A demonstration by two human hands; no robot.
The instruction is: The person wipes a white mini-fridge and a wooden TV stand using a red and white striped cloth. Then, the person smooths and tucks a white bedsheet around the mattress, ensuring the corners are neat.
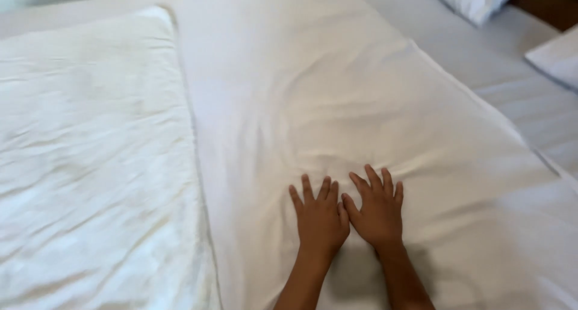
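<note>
White cotton covers nearly everything in view — a long, smooth white pillowcase (337, 105) lies diagonally across the bed, running from the upper left toward the lower right. Both hands rest on it near its lower part. The left hand (321, 220) lies palm down with fingers spread and straight, grasping nothing. The right hand (377, 210) lies just beside it, also flat and released, fingers fanned out; the two thumbs touch or nearly touch, and I cannot tell which. Small creases fan out in the fabric just above the fingertips. Both bare forearms come up from the bottom edge of the view.

Whether the pillowcase holds a pillow is not certain: it looks gently raised, with a clear edge along its right side, but its opening is not visible.

To the left, touching the pillowcase's long edge, lies a crumpled off-white pillow (90, 159) with faint yellowish marks and many wrinkles — it looks bare, though I cannot tell for sure. Under everything is a pale grey-white bed sheet (518, 99), showing on the right side. At the top right corner sits part of a plump white pillow (475, 0), and at the right edge the corner of another white pillow (557, 57), well apart from the hands.
</note>
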